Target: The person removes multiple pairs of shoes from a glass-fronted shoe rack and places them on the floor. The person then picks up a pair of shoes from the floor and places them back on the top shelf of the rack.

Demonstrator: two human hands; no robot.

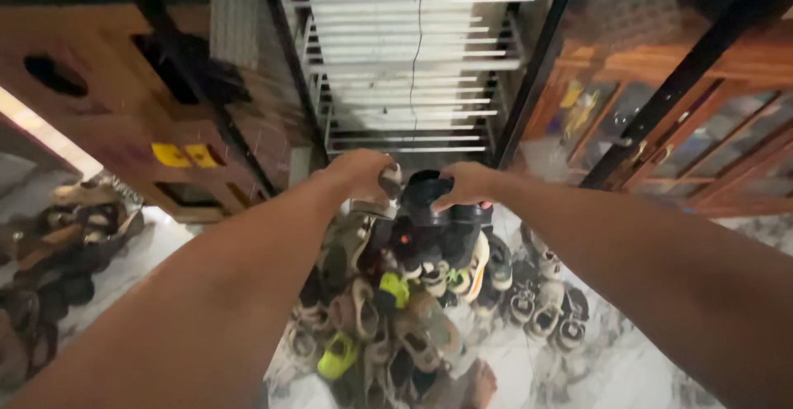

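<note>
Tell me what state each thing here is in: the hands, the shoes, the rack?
Left hand: closed around a grey shoe, held up.
Right hand: fingers gripping a black shoe, held up.
Shoe pile: jumbled in a heap on the marble floor.
White rack: shelves bare.
Wooden cabinet: glass doors shut.

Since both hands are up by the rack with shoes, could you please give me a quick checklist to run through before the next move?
1. Left hand grips its grey shoe: ok, fingers closed on it.
2. Right hand holds the black shoe: ok.
3. White rack shelves free ahead: ok, the slats show bare.
4. Shoe pile on the marble floor stable: cannot tell.
5. Bare foot apart from the pile: not ok, it touches the edge.
</note>
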